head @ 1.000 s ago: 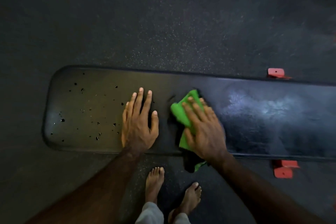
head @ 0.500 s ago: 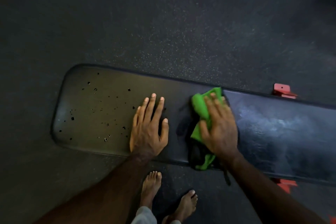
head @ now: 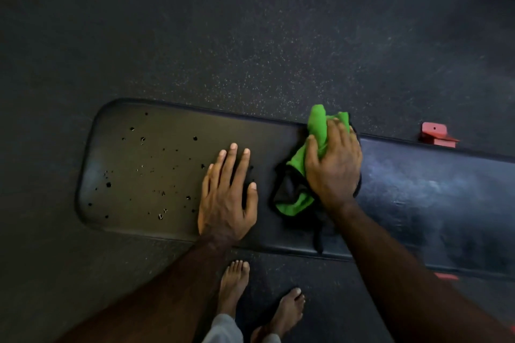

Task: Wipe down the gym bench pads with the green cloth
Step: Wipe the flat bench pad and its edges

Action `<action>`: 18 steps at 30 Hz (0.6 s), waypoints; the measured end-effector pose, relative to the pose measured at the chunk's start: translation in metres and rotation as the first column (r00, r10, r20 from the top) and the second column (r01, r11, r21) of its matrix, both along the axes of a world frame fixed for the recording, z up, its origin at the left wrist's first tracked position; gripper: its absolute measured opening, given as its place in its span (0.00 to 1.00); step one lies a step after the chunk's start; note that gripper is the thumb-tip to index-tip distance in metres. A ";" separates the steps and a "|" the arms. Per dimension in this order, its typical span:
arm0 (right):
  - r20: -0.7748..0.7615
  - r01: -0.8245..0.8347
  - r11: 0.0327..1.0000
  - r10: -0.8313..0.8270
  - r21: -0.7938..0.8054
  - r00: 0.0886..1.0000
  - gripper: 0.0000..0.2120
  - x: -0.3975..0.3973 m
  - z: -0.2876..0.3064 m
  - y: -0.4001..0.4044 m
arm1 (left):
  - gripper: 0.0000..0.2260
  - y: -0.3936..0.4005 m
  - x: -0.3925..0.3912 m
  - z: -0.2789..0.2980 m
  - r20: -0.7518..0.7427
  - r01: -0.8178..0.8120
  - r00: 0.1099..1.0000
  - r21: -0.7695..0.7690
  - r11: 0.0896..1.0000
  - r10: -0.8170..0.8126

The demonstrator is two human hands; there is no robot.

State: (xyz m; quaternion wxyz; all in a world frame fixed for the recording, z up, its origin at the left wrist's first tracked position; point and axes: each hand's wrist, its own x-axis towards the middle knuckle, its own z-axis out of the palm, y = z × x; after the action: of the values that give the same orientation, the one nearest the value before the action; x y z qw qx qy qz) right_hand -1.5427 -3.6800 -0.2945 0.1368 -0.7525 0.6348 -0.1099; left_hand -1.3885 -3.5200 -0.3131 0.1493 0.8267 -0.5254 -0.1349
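A long black bench pad (head: 156,175) lies across the view, with small dark specks on its left part and a wet sheen on its right part. My left hand (head: 227,195) rests flat on the pad near its middle, fingers straight. My right hand (head: 333,164) holds the green cloth (head: 317,128) at the pad's far edge. Its fingers and thumb curl over the bunched cloth. A green and dark tail of the cloth (head: 295,200) trails toward the near edge.
Dark speckled rubber floor (head: 250,36) surrounds the bench. Red frame feet show at the far right (head: 436,135) and the near right (head: 446,276). My bare feet (head: 234,284) stand on the floor just in front of the pad.
My right hand has slid the cloth from the pad's middle width to its far edge, and the cloth now bunches up. My left hand has stayed flat on the pad.
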 end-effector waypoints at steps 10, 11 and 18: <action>0.029 -0.547 0.837 0.547 0.021 0.837 0.31 -0.010 0.001 -0.011 | 0.29 0.000 0.000 -0.001 0.006 -0.011 1.000 0.009 1.000 0.011; 0.030 -0.354 0.935 0.354 -0.007 0.935 0.28 -0.013 0.000 -0.022 | 0.30 0.000 0.000 0.000 0.001 -0.009 1.000 0.009 1.000 0.009; 0.030 -0.365 0.930 0.364 0.036 0.931 0.28 0.045 0.011 0.009 | 0.29 0.000 0.000 0.000 -0.004 -0.008 1.000 -0.002 1.000 0.008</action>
State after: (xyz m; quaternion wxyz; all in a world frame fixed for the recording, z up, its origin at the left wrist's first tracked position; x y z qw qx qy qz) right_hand -1.4977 -3.6713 -0.2834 0.1773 -0.8529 0.4848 -0.0781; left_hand -1.3885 -3.5199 -0.3132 0.1516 0.8285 -0.5218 -0.1353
